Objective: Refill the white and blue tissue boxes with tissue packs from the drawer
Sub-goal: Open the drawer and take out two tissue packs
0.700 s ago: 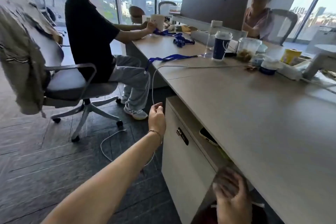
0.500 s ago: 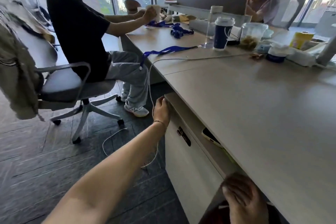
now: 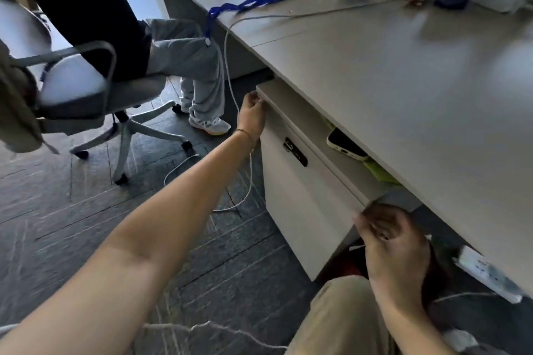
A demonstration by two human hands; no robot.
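Note:
A white drawer cabinet (image 3: 300, 204) with a dark lock plate (image 3: 295, 151) stands under the grey desk (image 3: 403, 72). My left hand (image 3: 251, 117) reaches out and curls its fingers on the cabinet's far top corner. My right hand (image 3: 388, 242) sits at the near top corner, fingers bent against the front panel's edge. No tissue pack or tissue box can be made out; blurred white items lie at the desk's far right.
A phone (image 3: 344, 145) and green paper (image 3: 380, 174) lie on the cabinet's top under the desk. A white cable (image 3: 227, 66) hangs off the desk to the floor. A seated person (image 3: 178, 55) on a wheeled chair (image 3: 95, 95) is at left. A power strip (image 3: 487, 272) hangs at right.
The view has tilted down and closer. My left hand moved from beside the cabinet onto its far top corner. My right hand rose to the near corner.

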